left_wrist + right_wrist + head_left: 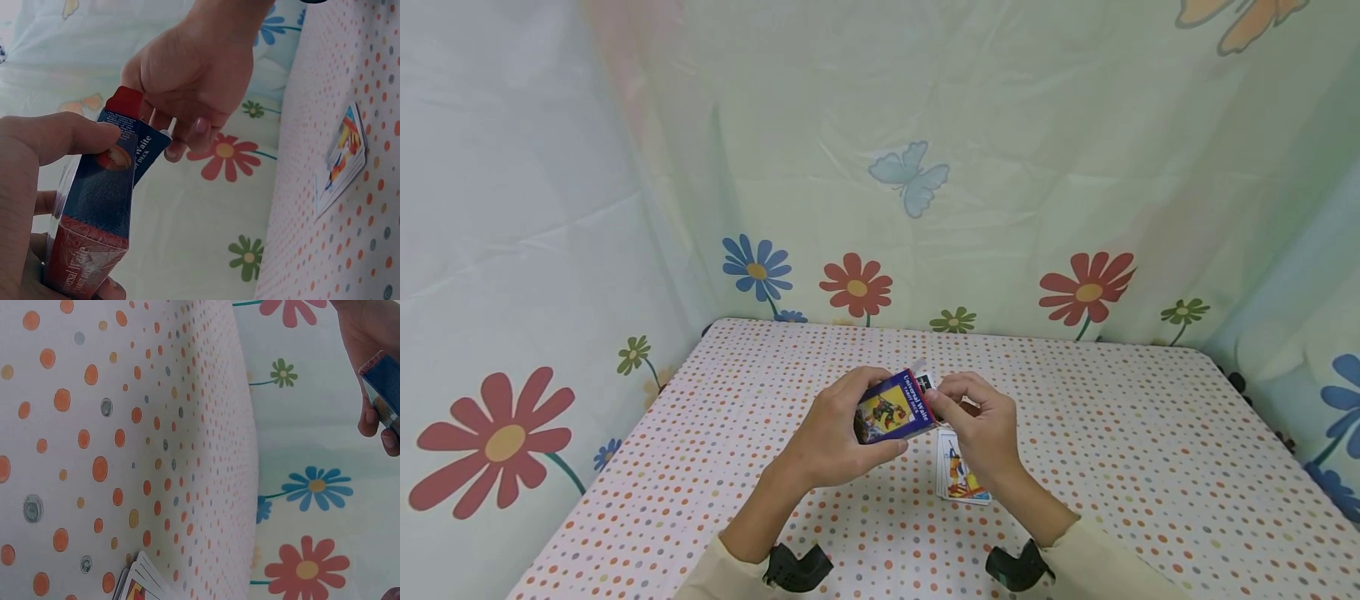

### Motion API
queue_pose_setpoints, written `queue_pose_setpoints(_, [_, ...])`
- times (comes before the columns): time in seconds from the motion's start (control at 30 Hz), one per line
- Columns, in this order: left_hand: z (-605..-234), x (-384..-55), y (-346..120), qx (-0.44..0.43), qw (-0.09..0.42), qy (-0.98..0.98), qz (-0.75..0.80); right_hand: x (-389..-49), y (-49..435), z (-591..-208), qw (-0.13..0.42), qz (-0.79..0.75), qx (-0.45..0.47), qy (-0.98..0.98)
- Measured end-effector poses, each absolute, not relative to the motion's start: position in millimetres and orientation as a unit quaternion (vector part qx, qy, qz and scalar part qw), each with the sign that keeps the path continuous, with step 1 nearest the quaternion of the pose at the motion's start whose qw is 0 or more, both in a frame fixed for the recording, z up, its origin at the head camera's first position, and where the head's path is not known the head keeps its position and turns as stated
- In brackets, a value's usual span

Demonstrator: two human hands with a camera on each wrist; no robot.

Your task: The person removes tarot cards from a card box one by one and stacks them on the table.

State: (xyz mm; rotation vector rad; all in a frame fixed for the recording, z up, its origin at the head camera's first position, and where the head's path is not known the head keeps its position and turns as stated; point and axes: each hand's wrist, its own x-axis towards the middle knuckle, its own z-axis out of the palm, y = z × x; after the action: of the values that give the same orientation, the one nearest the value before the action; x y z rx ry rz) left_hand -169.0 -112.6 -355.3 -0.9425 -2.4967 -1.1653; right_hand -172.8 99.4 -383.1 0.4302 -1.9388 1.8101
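My left hand point(838, 429) grips a blue tarot card box point(891, 410), tilted, its yellow picture panel facing up. The box's red end flap point(127, 100) stands open in the left wrist view. A black-and-white piece point(924, 381) shows at that open end. My right hand point(985, 417) has its fingers curled at the opening, the thumb tip right at the edge of the front panel. What lies under its fingers is partly hidden. Below the right hand, a stack of picture cards point(958, 479) rests on the table.
The table point(1112, 450) wears a white cloth with coloured dots. Pale curtains point(1000, 150) printed with flowers and butterflies hang behind it and at both sides. A black wrist strap point(797, 568) sits on the left forearm, another strap point(1018, 568) on the right.
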Motion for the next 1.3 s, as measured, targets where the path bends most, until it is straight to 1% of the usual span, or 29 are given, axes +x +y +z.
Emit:
queue_pose_setpoints(0.4, [-355,-168,-112,-0.322,0.115,-0.850,-0.400,-173,102,-382,0.208,0.663,0.126,-0.708])
queue_pose_setpoints(0.7, [-355,-169,-111,-0.319,0.112,-0.851,-0.401,-173,107,-384,0.215,0.658,0.103,-0.714])
queue_pose_setpoints(0.93, [-355,-168,-112,-0.309,0.110,-0.856,-0.400,-174,111,-380,0.179,0.688,0.053,-0.701])
queue_pose_setpoints(1.03, [-354,-168,-113,-0.307,0.112,-0.856,-0.402,-175,115,-381,0.171,0.692,0.038,-0.700])
queue_pose_setpoints(1.3, [-355,-169,-112,-0.311,0.116,-0.852,-0.405,-177,123,-388,0.141,0.719,0.052,-0.679])
